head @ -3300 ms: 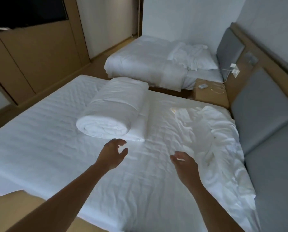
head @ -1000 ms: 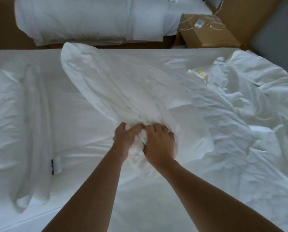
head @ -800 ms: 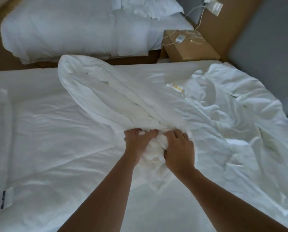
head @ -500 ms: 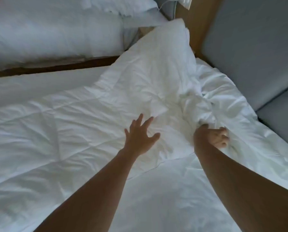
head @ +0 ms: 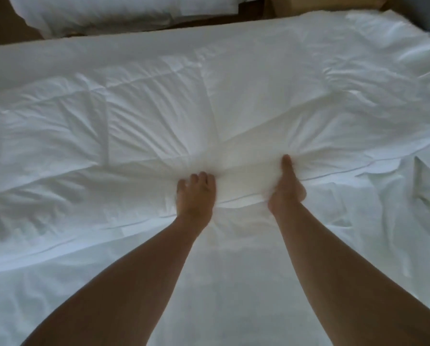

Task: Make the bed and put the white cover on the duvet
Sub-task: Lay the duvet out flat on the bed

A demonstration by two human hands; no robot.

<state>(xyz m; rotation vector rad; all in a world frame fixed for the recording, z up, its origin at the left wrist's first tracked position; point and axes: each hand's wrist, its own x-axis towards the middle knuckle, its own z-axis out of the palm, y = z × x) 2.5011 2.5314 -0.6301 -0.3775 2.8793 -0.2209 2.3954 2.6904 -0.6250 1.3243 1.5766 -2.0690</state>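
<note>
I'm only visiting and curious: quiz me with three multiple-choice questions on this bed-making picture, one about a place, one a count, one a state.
1. Where do the left hand and right hand grip the white quilted duvet? A) its near edge B) its far edge C) its middle
2. How many beds show? A) one B) two C) four
3. How does the duvet lie? A) rolled up B) spread flat over the near bed C) piled on the floor
Answers: 1 A, fingers curl on the edge nearest the person. 2 B, the near bed plus a second white bed beyond it. 3 B, it lies flat across the mattress.
</note>
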